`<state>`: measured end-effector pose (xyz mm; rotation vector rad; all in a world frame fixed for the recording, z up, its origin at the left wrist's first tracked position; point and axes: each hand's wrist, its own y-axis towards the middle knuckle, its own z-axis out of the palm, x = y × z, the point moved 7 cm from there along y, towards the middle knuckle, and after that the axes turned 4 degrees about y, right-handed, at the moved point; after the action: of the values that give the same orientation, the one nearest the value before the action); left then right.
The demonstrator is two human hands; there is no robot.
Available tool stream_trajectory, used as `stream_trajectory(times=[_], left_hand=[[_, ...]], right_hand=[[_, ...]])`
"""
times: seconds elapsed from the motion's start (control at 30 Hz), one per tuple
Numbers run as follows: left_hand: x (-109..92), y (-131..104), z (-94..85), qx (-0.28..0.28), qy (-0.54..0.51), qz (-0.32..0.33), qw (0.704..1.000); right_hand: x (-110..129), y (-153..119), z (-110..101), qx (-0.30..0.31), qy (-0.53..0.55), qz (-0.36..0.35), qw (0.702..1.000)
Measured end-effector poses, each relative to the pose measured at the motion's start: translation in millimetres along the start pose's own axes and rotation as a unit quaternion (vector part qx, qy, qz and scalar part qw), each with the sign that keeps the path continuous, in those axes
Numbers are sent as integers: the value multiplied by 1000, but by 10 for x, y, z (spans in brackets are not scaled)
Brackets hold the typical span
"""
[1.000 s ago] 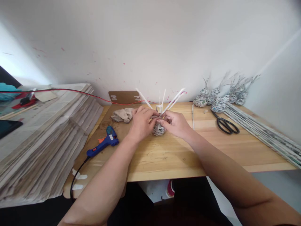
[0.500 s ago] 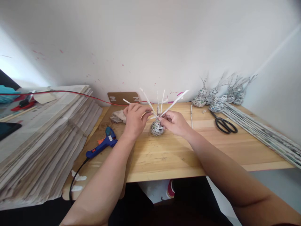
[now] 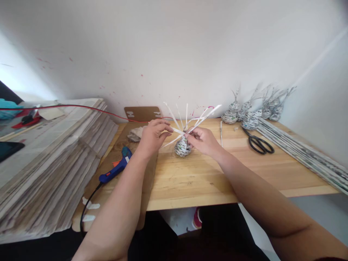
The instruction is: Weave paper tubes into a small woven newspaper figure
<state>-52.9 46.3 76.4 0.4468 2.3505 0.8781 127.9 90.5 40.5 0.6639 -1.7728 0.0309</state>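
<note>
Fingers of the right hand (image 3: 202, 141) are clamped on the paper strips (image 3: 201, 121) where they cross at the neck of a small woven paper vessel (image 3: 182, 148). Thumb and forefinger of the left hand (image 3: 154, 137) meet the left end of a flat white strip (image 3: 178, 131), close together (whether they truly grip it, I cannot tell). The vessel sits upright between the hands, over the middle of a pale wooden table (image 3: 190, 185), its strips fanning up and outward.

Behind the table rises a whitish wall (image 3: 174, 58) flecked with pink and red. A brown board (image 3: 149, 185) covers the left part of the tabletop, bearing a blue glue gun (image 3: 115, 171) and a crumpled rag (image 3: 134, 134); another brown panel (image 3: 143, 113) leans at the wall. Farther left stands a thick stack of newspapers (image 3: 73, 159), with a dark flat device (image 3: 11, 148) and a teal cloth (image 3: 9, 108) at its far-left side, and a red cable (image 3: 81, 105) running across it. Below the table's near edge shows grey floor (image 3: 178, 217) and a pink shoe (image 3: 197, 218).

At the back right stand several woven vessels (image 3: 252, 119), bunched near the wall (their insides are hidden), thin ends sticking up. Black-handled scissors (image 3: 259, 145) lie just in front of them, beside long paper rods (image 3: 299, 156). One short rod (image 3: 221, 134) lies between the scissors and the right hand.
</note>
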Motion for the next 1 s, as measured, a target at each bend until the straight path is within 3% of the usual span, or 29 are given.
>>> stream_trajectory(times=[0.13,0.3,0.7,1.0], left_hand=[[-102,-21,34,35,9,46,998],[-227,-57,94,9,-26,90,996],[-293,-117,191,-33,26,120,992],[-219,-114,240,-47,-69,39,996]], right_hand=[[-3,9,-5,10,1,7,1000],[-14,16,20,33,25,19,999],[33,13,56,57,-13,-24,998],[131,13,49,55,-57,-100,992]])
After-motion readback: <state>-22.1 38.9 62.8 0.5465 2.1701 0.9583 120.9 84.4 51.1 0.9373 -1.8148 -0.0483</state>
